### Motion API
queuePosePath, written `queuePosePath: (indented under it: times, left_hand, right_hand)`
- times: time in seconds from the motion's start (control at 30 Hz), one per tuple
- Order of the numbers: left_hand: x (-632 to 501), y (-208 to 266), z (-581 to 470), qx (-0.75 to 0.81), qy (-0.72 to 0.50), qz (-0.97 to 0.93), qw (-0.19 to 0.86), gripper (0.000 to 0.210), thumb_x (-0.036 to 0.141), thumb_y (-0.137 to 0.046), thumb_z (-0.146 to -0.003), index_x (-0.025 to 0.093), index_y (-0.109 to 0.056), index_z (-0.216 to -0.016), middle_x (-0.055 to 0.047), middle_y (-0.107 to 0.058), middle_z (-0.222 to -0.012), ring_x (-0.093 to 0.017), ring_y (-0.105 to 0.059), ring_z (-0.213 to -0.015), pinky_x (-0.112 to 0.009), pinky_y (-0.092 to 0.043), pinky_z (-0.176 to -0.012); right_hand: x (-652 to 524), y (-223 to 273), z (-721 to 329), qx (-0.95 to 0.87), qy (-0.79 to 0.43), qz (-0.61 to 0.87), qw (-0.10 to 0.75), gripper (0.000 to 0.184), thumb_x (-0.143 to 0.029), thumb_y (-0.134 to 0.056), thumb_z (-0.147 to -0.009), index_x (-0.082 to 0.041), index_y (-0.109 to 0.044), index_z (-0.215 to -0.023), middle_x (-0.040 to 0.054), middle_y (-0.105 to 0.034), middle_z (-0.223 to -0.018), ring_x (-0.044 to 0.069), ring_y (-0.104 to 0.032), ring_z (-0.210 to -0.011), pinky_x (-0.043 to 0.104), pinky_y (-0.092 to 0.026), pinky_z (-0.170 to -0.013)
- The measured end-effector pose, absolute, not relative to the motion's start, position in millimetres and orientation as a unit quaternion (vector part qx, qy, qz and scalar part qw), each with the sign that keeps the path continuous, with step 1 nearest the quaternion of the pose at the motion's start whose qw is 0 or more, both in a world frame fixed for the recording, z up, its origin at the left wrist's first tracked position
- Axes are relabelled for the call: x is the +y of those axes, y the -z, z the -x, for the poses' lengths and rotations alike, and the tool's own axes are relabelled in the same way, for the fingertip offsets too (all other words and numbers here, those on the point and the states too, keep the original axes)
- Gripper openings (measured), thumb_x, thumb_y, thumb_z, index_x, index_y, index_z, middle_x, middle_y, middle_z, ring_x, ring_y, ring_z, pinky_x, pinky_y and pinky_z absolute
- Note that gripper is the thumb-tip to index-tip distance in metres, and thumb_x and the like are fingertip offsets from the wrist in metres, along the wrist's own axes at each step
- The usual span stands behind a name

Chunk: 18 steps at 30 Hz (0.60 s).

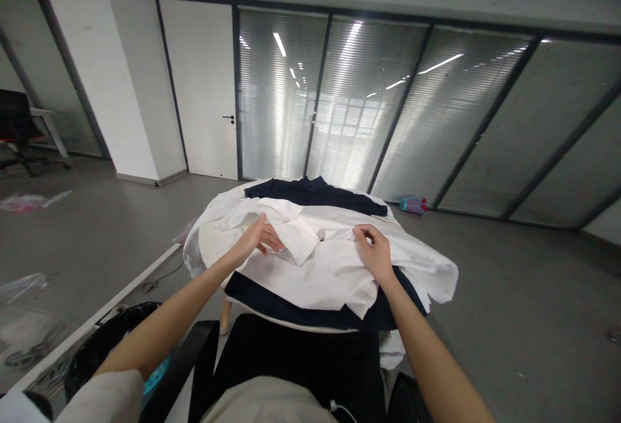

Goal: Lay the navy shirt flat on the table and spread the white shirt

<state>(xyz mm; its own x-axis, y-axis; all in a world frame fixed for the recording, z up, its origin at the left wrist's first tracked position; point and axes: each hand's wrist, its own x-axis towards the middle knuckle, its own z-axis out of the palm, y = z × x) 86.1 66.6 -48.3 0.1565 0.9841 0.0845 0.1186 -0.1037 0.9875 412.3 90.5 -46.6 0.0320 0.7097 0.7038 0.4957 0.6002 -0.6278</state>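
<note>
A white shirt point(320, 261) lies spread and rumpled across a small round white table point(291, 325), on top of a dark navy garment point(315, 193) that shows at the far side and the near edge. My left hand point(257, 237) rests flat on the shirt's left part near the collar, fingers stretched. My right hand point(374, 249) pinches a fold of the white cloth near the middle, thumb and fingers closed on it. Both forearms reach in from below.
A black chair point(301, 358) stands between me and the table. A black bin point(104, 342) sits at the lower left, with cables and plastic bags on the grey floor. Behind are a white door point(201, 86), glass walls with blinds and a small coloured object point(412, 204).
</note>
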Motion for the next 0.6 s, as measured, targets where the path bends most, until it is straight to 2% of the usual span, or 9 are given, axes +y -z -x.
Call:
queuePosePath:
  times: [0.07,0.17,0.23,0.3,0.37,0.43,0.6]
  left_hand:
    - [59.6,49.8,-86.6,0.464,-0.439,-0.620,0.457,0.077,0.082,-0.036,-0.080,0.012,-0.067,-0.074,-0.016,-0.071,-0.072,-0.027,-0.068,-0.071,-0.030,-0.047,-0.054]
    - [53.4,55.3,-90.5,0.465,-0.478,-0.635,0.389,0.061,0.069,-0.069,-0.070,0.013,-0.069,-0.093,-0.013,-0.074,-0.093,-0.029,-0.069,-0.091,-0.034,-0.054,-0.072]
    - [50.9,57.5,-94.2,0.464,-0.518,-0.613,0.374,0.063,0.059,-0.079,-0.065,0.013,-0.066,-0.106,-0.013,-0.073,-0.106,-0.031,-0.067,-0.101,-0.039,-0.054,-0.083]
    - [48.0,57.1,-96.9,0.466,-0.562,-0.578,0.365,0.061,0.055,-0.079,-0.066,0.012,-0.065,-0.108,-0.015,-0.072,-0.109,-0.032,-0.067,-0.103,-0.042,-0.054,-0.088]
    - [43.1,54.6,-97.2,0.469,-0.601,-0.546,0.348,0.057,0.052,-0.078,-0.068,0.012,-0.065,-0.106,-0.015,-0.072,-0.109,-0.032,-0.067,-0.103,-0.043,-0.054,-0.089]
    - [35.0,50.5,-95.2,0.479,-0.615,-0.530,0.334,0.052,0.047,-0.078,-0.067,0.012,-0.066,-0.104,-0.015,-0.072,-0.105,-0.031,-0.068,-0.099,-0.042,-0.055,-0.086]
    - [3.2,33.6,-91.1,0.461,-0.541,-0.615,0.342,0.037,0.038,-0.071,-0.069,0.014,-0.067,-0.097,-0.010,-0.072,-0.093,-0.025,-0.065,-0.086,-0.037,-0.055,-0.079]
  right_hand:
    - [76.3,31.4,-399.9,-0.690,-0.089,0.418,0.584,0.025,-0.043,-0.059,-0.091,-0.020,-0.065,-0.083,0.0034,-0.067,-0.077,0.019,-0.060,-0.072,0.029,-0.048,-0.066]
    - [41.3,11.4,-377.4,-0.762,-0.094,0.358,0.531,0.023,-0.038,-0.057,-0.096,-0.020,-0.068,-0.086,0.0038,-0.068,-0.080,0.017,-0.061,-0.073,0.028,-0.046,-0.066]
    - [15.3,1.4,-364.2,-0.861,-0.118,0.291,0.400,0.021,-0.034,-0.055,-0.099,-0.021,-0.071,-0.094,0.0038,-0.070,-0.085,0.017,-0.063,-0.077,0.028,-0.047,-0.072]
    - [-6.1,-6.6,-355.2,-0.934,-0.151,0.222,0.236,0.019,-0.032,-0.057,-0.099,-0.023,-0.072,-0.107,0.0046,-0.072,-0.097,0.018,-0.066,-0.087,0.029,-0.048,-0.081]
    - [-18.4,-13.6,-351.1,-0.957,-0.180,0.183,0.138,0.022,-0.032,-0.059,-0.099,-0.023,-0.071,-0.115,0.0053,-0.073,-0.107,0.019,-0.067,-0.095,0.029,-0.048,-0.085]
    - [-19.9,-21.1,-350.6,-0.954,-0.200,0.176,0.138,0.023,-0.031,-0.055,-0.100,-0.022,-0.071,-0.115,0.0052,-0.073,-0.106,0.018,-0.067,-0.095,0.028,-0.048,-0.085]
    - [18.1,-46.6,-344.8,-0.921,-0.144,0.219,0.289,0.026,-0.022,-0.048,-0.102,-0.023,-0.072,-0.110,0.0061,-0.071,-0.102,0.018,-0.066,-0.094,0.030,-0.049,-0.084]
